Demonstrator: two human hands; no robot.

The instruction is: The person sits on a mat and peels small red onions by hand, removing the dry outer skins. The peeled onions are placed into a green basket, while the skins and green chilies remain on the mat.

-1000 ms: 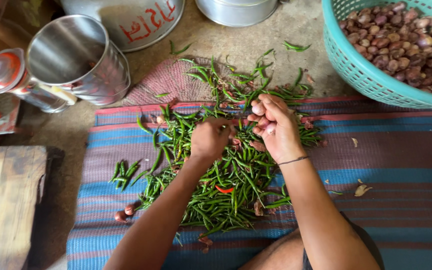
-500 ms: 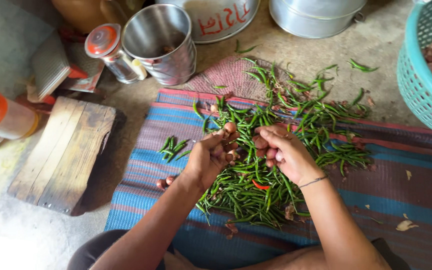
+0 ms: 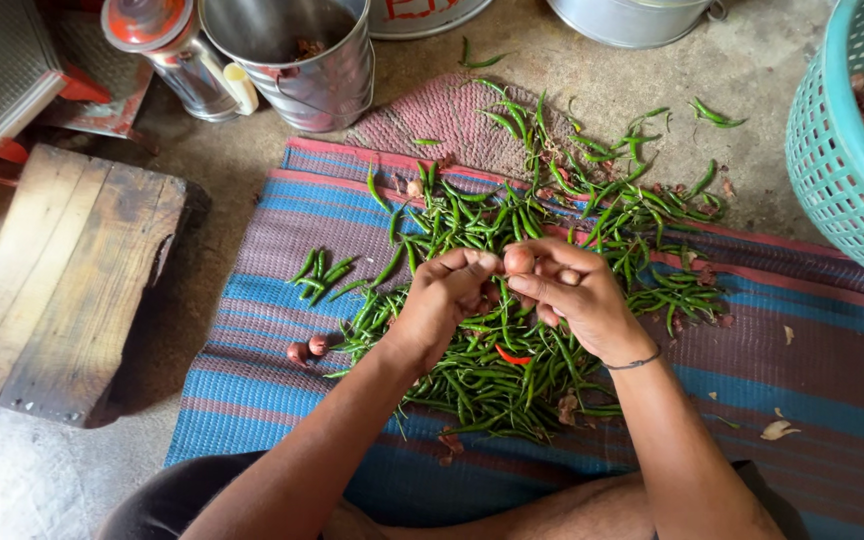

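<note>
A striped woven mat point(image 3: 252, 390) covers the floor under a spread heap of green chillies point(image 3: 492, 340). Above the heap, the right hand point(image 3: 572, 295) pinches a small shallot point(image 3: 519, 260) while the left hand point(image 3: 447, 295), fingers curled shut, picks at it. Peeling looks underway; stripping the skin calls for a firm fingertip grip.

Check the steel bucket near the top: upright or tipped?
Upright: the steel bucket stands on its base, its open mouth facing up, with a few scraps visible inside.
</note>
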